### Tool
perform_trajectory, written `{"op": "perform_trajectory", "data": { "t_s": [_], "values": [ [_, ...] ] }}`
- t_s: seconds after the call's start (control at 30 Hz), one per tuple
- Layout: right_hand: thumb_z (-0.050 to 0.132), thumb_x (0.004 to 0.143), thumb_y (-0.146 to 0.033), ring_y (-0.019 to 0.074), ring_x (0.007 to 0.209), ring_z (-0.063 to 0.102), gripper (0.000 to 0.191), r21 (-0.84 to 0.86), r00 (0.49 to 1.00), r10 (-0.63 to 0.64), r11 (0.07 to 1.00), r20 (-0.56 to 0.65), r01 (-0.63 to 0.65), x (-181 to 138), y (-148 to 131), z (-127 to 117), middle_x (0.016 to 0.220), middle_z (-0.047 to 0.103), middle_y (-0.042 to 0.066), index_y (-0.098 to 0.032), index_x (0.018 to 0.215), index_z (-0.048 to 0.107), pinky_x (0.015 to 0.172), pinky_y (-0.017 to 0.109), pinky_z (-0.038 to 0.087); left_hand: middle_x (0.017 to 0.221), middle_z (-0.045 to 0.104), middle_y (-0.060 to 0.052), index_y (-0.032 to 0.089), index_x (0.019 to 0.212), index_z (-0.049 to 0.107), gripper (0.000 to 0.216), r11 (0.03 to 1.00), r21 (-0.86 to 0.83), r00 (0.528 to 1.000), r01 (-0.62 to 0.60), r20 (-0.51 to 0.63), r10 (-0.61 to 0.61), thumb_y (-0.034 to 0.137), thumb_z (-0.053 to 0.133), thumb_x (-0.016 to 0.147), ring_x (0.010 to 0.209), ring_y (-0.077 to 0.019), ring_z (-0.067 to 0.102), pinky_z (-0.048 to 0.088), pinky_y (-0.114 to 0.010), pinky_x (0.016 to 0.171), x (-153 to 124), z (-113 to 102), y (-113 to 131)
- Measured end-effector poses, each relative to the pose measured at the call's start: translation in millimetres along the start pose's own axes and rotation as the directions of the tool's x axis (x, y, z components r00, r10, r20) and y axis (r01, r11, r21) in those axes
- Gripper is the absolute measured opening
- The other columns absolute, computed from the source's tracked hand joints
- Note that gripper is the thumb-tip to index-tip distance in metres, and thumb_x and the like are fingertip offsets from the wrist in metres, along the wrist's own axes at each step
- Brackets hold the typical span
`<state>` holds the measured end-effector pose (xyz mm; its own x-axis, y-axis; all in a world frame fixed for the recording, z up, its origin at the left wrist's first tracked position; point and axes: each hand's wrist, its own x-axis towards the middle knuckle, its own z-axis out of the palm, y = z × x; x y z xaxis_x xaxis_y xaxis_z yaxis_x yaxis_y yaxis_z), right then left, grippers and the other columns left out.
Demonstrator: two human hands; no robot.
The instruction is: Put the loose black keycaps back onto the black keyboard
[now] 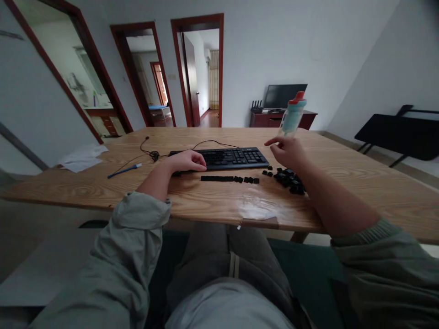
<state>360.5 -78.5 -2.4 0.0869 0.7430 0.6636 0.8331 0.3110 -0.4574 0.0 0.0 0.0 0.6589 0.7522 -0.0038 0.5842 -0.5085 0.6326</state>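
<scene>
A black keyboard (236, 157) lies on the wooden table in front of me; its right section shows keycaps, while the middle looks dark and partly bare. My left hand (187, 161) rests over its left end, fingers curled down at the front edge; whatever they may hold is hidden. My right hand (287, 151) hovers beyond the keyboard's right end, index finger stretched out and the others bent, with nothing visible in it. Below it sits a pile of loose black keycaps (291, 182). A row of keycaps (217, 178) lies along the keyboard's front.
Behind my right hand stands a clear bottle (291, 116) with a red and teal lid. To the left are a blue brush-like tool (124, 171), a coiled black cable (154, 156) and white papers (82, 157). Clear tape (257, 209) covers part of the table's front edge.
</scene>
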Motion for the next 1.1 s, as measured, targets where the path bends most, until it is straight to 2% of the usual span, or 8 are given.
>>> {"op": "perform_trajectory", "data": {
  "t_s": [0.07,0.17,0.4,0.6,0.77,0.97,1.03,1.1],
  "values": [
    [0.052,0.078,-0.021,0.0144,0.051,0.049,0.027,-0.027,0.999,0.015,1.0,0.045,-0.014,-0.1,10.6,9.0,0.055,0.059,0.003,-0.013,0.085,0.077,0.056,0.031,0.038,0.071,0.069,-0.003,0.02,0.083,0.076,0.031,0.999,0.013,0.997,0.044,0.062,-0.045,0.042,0.078,0.061,0.059,-0.0153,0.056,0.04,-0.026,0.054,-1.0,0.2,0.0],
    [0.051,0.076,-0.023,0.0159,0.052,0.05,0.03,-0.019,0.997,0.006,1.0,0.071,-0.004,-1.8,7.9,13.2,0.057,0.06,0.004,-0.013,0.087,0.077,0.057,0.031,0.039,0.075,0.072,-0.003,0.022,0.08,0.077,0.028,0.996,0.046,0.989,0.074,0.127,-0.079,0.04,0.079,0.059,0.061,-0.0163,0.059,0.042,-0.025,0.055,-1.1,0.3,-3.4],
    [0.051,0.077,-0.024,0.017,0.055,0.053,0.029,-0.047,0.992,0.051,0.998,0.117,-0.046,-6.0,-3.2,15.0,0.063,0.064,0.004,-0.015,0.09,0.076,0.06,0.031,0.041,0.067,0.07,-0.002,0.022,0.076,0.077,0.026,0.987,0.14,0.978,0.082,0.18,-0.107,0.043,0.077,0.06,0.057,-0.0155,0.056,0.04,-0.025,0.053,1.6,0.2,-12.4],
    [0.052,0.077,-0.023,0.0164,0.054,0.053,0.027,-0.051,0.991,0.048,0.998,0.123,-0.042,-7.3,-0.9,17.6,0.061,0.064,0.003,-0.015,0.089,0.075,0.059,0.03,0.04,0.075,0.073,-0.003,0.021,0.084,0.078,0.03,0.987,0.139,0.97,0.083,0.214,-0.112,0.042,0.075,0.061,0.059,-0.015,0.057,0.04,-0.024,0.053,0.5,1.2,-9.4],
    [0.053,0.077,-0.023,0.0169,0.055,0.054,0.026,-0.054,0.991,0.051,0.998,0.124,-0.044,-6.7,3.7,21.0,0.061,0.064,0.003,-0.016,0.088,0.075,0.058,0.03,0.04,0.078,0.074,-0.003,0.023,0.087,0.079,0.032,0.99,0.115,0.97,0.084,0.219,-0.108,0.039,0.076,0.06,0.062,-0.0155,0.059,0.041,-0.024,0.054,-2.2,1.1,-3.2],
    [0.052,0.076,-0.022,0.0169,0.056,0.055,0.026,-0.045,0.991,0.032,0.999,0.13,-0.027,-6.7,8.2,23.7,0.062,0.065,0.003,-0.016,0.087,0.075,0.059,0.029,0.041,0.063,0.067,-0.001,0.022,0.077,0.077,0.026,0.992,0.099,0.967,0.084,0.233,-0.105,0.041,0.078,0.059,0.054,-0.0145,0.054,0.039,-0.025,0.05,-5.1,-0.5,-0.1],
    [0.052,0.076,-0.022,0.0168,0.055,0.054,0.026,-0.046,0.991,0.035,0.999,0.133,-0.029,-6.7,7.9,23.9,0.062,0.064,0.003,-0.016,0.087,0.075,0.059,0.03,0.041,0.063,0.067,-0.001,0.021,0.077,0.075,0.028,0.997,0.017,0.977,0.079,0.197,-0.081,0.04,0.081,0.057,0.053,-0.0144,0.054,0.039,-0.025,0.049,-4.6,-2.3,-2.2],
    [0.052,0.076,-0.023,0.0167,0.054,0.053,0.026,-0.045,0.99,0.038,0.998,0.136,-0.032,-6.6,8.0,24.2,0.061,0.064,0.003,-0.016,0.088,0.075,0.059,0.03,0.041,0.067,0.068,-0.002,0.02,0.079,0.072,0.031,0.996,-0.07,0.993,0.059,0.111,-0.051,0.04,0.082,0.057,0.055,-0.0146,0.057,0.04,-0.025,0.049,-2.9,-3.5,-3.4]
  ]
}}
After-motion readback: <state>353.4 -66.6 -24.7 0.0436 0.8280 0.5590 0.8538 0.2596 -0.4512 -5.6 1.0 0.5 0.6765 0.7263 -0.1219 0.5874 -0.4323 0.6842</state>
